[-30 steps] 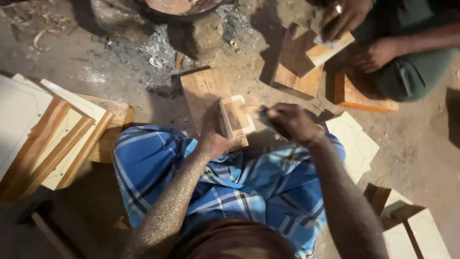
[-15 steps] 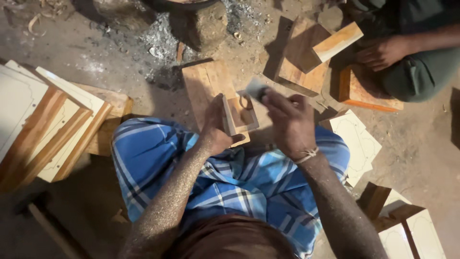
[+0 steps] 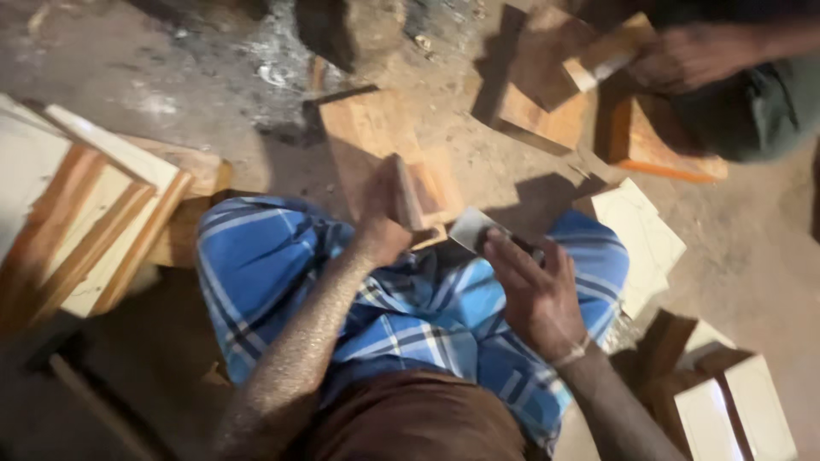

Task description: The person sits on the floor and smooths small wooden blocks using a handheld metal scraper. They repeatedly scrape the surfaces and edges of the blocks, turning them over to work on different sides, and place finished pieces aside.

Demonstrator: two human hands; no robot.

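My left hand (image 3: 382, 218) grips a small wood piece (image 3: 418, 198) upright over my lap, just above the blue checked cloth (image 3: 427, 312). Right hand (image 3: 534, 290) closed round a pale flat scrap (image 3: 472, 229), right beside it.

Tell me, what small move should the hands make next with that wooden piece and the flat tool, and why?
Probably bring the right hand and its flat tool up against the wooden piece. The left hand holds that piece upright above the lap, while the tool's pale end sits just beside it, seemingly not touching. The picture is blurred, so the exact gap is hard to judge.
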